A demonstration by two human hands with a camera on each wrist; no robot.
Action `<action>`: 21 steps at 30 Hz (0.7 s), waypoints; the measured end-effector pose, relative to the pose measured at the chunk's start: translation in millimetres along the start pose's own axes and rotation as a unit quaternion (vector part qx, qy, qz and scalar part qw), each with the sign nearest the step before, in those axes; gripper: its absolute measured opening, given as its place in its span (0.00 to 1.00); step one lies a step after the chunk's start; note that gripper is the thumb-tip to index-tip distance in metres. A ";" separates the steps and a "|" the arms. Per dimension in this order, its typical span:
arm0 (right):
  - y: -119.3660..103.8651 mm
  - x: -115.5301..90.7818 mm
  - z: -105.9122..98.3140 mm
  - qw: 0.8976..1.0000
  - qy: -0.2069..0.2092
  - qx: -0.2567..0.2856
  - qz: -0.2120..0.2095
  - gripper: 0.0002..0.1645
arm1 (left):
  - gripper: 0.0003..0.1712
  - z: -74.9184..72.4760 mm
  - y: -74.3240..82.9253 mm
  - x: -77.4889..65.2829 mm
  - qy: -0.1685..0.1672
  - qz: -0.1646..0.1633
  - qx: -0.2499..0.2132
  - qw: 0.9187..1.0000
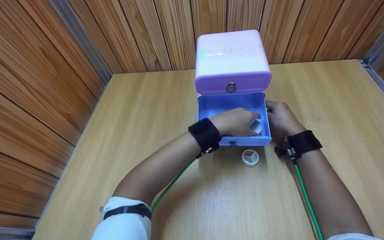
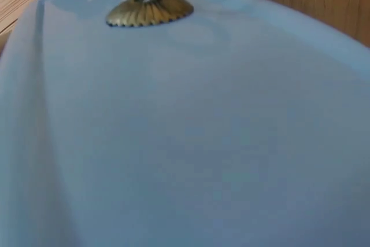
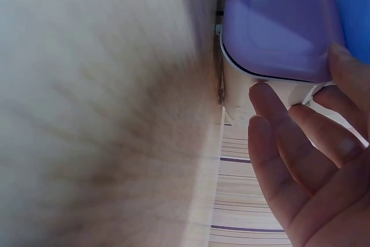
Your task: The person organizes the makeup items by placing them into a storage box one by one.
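In the head view, my left hand (image 1: 237, 121) reaches down into the pulled-out blue drawer (image 1: 232, 100). Its thumb and fingers pinch a small round whitish container (image 1: 256, 126) near the drawer's right wall. From the left wrist, only the pale blue drawer front (image 2: 191, 120) with its brass ring pull (image 2: 150, 11) shows; the hand itself is hidden. Beside the drawer's right wall is my right hand (image 1: 280, 116). In the right wrist view its fingers (image 3: 289, 137) extend loosely near the corner of the purple upper drawer (image 3: 277, 27), with the thumb at the blue drawer's side.
A pink-topped drawer box (image 1: 232, 53) with a purple front stands against the wooden plank wall (image 1: 175, 33). On the wooden table (image 1: 145, 110), just before the drawer, lies a small round white case (image 1: 250, 157) divided into three sections. Green cables (image 1: 175, 181) run along both forearms.
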State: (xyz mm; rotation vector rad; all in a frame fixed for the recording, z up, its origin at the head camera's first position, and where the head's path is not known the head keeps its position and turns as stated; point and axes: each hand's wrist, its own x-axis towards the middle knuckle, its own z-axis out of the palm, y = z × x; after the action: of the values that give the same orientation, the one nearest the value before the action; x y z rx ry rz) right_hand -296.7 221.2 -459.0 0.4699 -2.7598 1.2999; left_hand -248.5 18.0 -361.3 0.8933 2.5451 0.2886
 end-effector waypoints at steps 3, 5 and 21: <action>-0.3 0.4 0.1 1.000 0.002 0.004 -0.001 0.14 | 0.34 0.1 -1.0 3.2 0.005 0.021 0.024 0.999; -0.6 0.4 0.0 1.000 0.003 0.013 0.008 0.14 | 0.33 -0.1 -0.9 4.2 0.001 0.024 0.032 0.999; -0.5 -0.6 0.6 0.999 -0.006 0.041 0.030 0.16 | 0.30 -0.6 -6.1 -2.3 0.008 0.069 0.048 0.996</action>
State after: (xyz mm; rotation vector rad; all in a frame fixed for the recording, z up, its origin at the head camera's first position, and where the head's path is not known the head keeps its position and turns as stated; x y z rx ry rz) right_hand -295.9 220.6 -459.2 0.4039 -2.7589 1.4322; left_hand -250.5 11.7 -362.0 1.1096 2.5347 0.2159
